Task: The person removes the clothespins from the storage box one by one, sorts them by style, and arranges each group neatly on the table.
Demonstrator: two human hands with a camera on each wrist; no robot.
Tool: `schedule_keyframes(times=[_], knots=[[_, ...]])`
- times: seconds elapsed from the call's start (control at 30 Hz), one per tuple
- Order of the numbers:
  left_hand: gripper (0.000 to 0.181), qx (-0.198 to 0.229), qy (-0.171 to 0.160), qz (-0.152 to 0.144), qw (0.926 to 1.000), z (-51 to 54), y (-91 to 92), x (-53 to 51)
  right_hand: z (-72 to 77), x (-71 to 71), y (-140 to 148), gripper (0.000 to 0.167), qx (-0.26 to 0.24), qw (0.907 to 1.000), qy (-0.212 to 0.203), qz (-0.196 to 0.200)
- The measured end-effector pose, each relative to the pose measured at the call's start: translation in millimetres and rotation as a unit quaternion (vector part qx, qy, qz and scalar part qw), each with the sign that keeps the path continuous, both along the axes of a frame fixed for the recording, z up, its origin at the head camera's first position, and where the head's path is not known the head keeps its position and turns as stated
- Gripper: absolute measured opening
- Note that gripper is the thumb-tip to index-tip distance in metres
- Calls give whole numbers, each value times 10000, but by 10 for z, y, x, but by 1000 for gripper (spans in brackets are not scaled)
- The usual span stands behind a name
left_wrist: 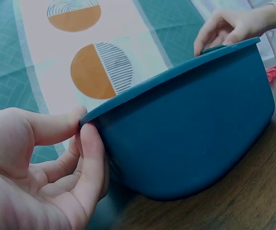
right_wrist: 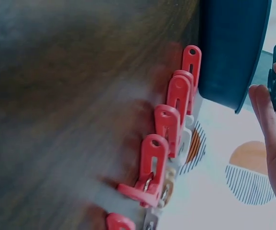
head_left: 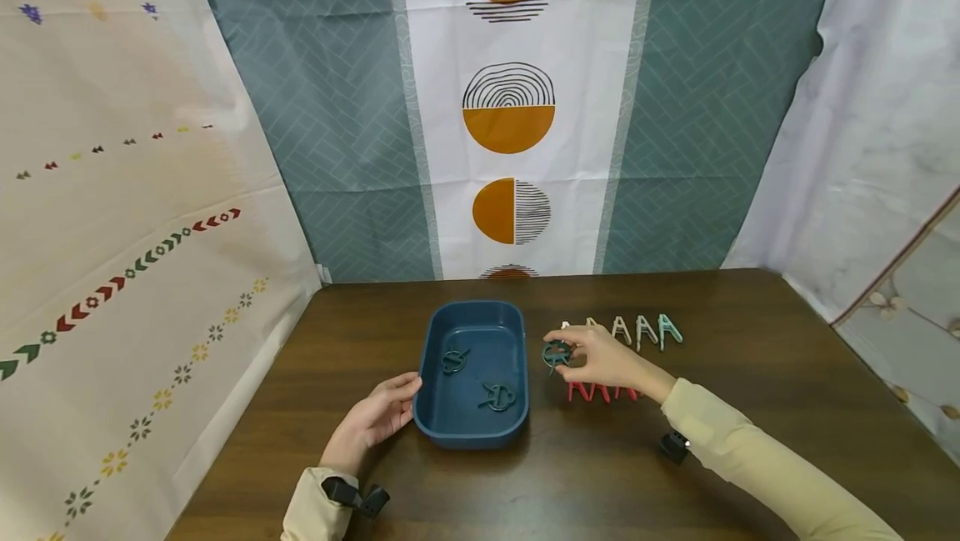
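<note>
My left hand [head_left: 378, 414] pinches the left rim of a dark blue plastic tub [head_left: 471, 441] between thumb and fingers, as the left wrist view shows closely. Inside the tub lie two dark green clips, one clip [head_left: 454, 361] toward the back and another clip [head_left: 498, 397] nearer the front. Just right of the tub, my right hand [head_left: 600, 358] holds a similar dark green clip [right_wrist: 275, 91] between thumb and fingers, above the table. Beneath and behind that hand stand rows of clothespins: red clothespins [right_wrist: 153, 155] in front, partly hidden by the hand, and pale clothespins [head_left: 620, 330] behind.
A teal clothespin [head_left: 668, 330] ends the back row on the right. The brown wooden table [head_left: 360, 316] reaches back to a patterned cloth [head_left: 337, 149]. Light cloths hang at the left [head_left: 150, 191] and right sides. Black straps [head_left: 352, 494] circle both wrists.
</note>
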State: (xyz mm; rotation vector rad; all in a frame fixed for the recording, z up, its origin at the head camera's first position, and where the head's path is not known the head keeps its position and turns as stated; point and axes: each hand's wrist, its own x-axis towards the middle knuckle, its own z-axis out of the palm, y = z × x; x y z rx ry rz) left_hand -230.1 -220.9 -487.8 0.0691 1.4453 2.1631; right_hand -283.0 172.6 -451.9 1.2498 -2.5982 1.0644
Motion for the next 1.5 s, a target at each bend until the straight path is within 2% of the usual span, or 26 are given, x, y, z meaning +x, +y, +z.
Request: schedule_keyframes(times=[0.3, 0.6, 0.87, 1.03, 1.33, 1.5], knots=[[13, 120, -114, 22, 9999, 3, 15, -6, -8, 20, 94, 45, 262, 9991, -313, -127], [16, 4, -42, 30, 10000, -29, 5, -23, 96, 31, 213, 47, 271, 9985, -435, -201], [16, 261, -47, -159, 9995, -2, 4, -9, 32, 49, 378, 49, 342, 9977, -451, -379], [17, 258, -71, -134, 9996, -2, -6, -24, 25, 48, 546, 49, 439, 9965, -400, -588], [15, -18, -20, -8, 10000, -15, -24, -32, 1, 53, 804, 46, 524, 9948, -765, -420], [13, -13, -16, -4, 10000, -22, -25, -18, -8, 65, 899, 46, 673, 9934, -827, -428]])
